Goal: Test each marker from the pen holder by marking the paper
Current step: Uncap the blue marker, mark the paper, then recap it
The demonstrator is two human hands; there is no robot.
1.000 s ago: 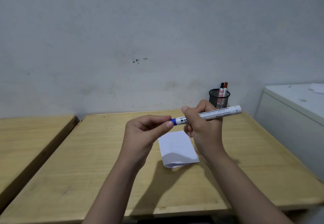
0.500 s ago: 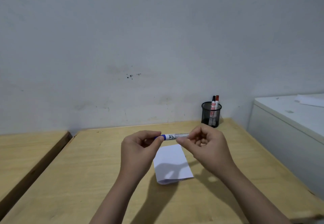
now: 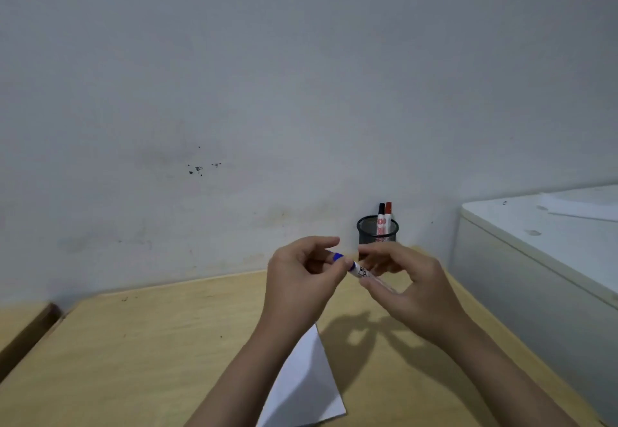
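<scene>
Both hands were up over the middle of the desk [image 3: 140, 353]. My left hand [image 3: 301, 279] pinched the blue cap end of the blue marker [image 3: 354, 267] between thumb and fingertips. My right hand [image 3: 408, 289] held the white barrel, fingers curled round it, thumb above. The barrel was blurred where my right fingers crossed it, so I could not tell whether the cap had begun to part from the body.

The marker sat clear of the desk, tilted, cap end higher and toward the wall.

The paper [image 3: 307, 386] lay flat near the front edge of the desk, under my left forearm, its near corner running out of view. No marks showed on the part I could see.

The pen holder [image 3: 378, 230] stood at the back edge against the wall, toward the right corner. A black marker [image 3: 381, 212] and a red marker [image 3: 388, 212] stood upright in it, untouched.

Step in hand, as I judged it: uncapping the first marker. The test stroke was not yet made.

Next move would call for a straight pull apart along the barrel, left hand keeping the cap. Then the tip down to the bare sheet, which my left arm partly covered.
</scene>
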